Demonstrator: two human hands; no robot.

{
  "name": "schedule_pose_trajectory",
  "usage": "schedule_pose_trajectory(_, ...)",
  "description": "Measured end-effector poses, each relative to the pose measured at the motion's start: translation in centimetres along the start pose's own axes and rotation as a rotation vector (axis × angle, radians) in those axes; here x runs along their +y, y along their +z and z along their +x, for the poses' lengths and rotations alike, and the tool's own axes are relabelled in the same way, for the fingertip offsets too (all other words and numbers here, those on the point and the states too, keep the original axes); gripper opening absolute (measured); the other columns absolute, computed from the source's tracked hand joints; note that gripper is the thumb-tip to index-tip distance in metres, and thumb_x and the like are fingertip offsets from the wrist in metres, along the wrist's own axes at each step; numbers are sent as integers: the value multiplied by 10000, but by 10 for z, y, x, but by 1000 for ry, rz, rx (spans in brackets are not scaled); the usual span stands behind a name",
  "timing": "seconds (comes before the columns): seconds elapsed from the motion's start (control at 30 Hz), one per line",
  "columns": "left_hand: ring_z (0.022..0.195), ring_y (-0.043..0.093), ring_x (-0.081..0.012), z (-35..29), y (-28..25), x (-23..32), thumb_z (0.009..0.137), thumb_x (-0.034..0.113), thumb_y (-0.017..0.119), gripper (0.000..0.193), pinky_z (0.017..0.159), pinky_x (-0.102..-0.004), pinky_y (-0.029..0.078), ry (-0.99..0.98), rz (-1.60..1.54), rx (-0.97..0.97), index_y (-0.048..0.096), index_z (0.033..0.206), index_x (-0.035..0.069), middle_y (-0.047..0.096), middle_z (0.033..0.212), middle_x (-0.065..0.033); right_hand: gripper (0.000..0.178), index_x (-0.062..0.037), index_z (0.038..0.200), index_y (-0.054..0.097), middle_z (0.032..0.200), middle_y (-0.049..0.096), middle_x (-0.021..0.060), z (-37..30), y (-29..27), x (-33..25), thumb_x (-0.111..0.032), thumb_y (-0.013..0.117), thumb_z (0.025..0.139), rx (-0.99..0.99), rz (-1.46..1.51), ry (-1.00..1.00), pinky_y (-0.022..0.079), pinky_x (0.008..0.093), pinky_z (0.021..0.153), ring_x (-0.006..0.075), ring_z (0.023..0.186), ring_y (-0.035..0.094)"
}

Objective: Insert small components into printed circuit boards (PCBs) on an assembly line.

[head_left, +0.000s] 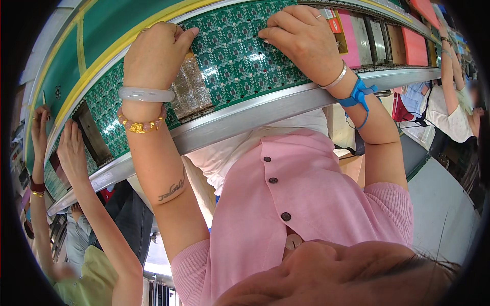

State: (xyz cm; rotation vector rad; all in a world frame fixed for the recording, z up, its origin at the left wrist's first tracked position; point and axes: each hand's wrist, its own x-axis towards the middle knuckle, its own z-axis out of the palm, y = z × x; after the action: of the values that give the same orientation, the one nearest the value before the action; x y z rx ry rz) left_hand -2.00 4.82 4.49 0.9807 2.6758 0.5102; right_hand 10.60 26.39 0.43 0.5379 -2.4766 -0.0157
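A large green circuit board panel, a grid of many small boards, lies on the rail-edged line in front of me. My left hand rests at its left edge, fingers curled and thumb tip bent against the index finger by the panel. My right hand is over the panel's right part, thumb and index finger closed just above the boards. What either pinch holds is hidden or too small to name. A second green board panel lies left of my left wrist. A blue wrist strap circles my right wrist.
A metal rail runs along the near edge. Beyond the panels lies a green mat with yellow tape. Right of my hand are a pink sheet and a red-orange block. A co-worker's hands work at the left; another person's arms reach in far right.
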Motion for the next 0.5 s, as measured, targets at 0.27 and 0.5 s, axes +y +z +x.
schedule_pose_trajectory(0.27, 603, 581, -275, 3, 7, -4, 840, 389, 598, 404, 567, -344, 436, -4, 38, -53, 663, 806, -8, 619, 678, -145, 69, -127, 799, 595, 821, 531, 13, 12, -17, -8, -141, 593, 732, -171, 274, 258, 394, 329, 772, 205, 835, 511)
schedule_pose_trajectory(0.5, 604, 585, -263, -4, -2, -1, 839, 384, 604, 396, 569, -336, 438, -27, 55, -53, 666, 815, -7, 623, 686, -141, 98, -122, 768, 576, 802, 517, 22, -1, 8, 4, -148, 645, 703, 215, 106, 4, 394, 341, 771, 216, 815, 501)
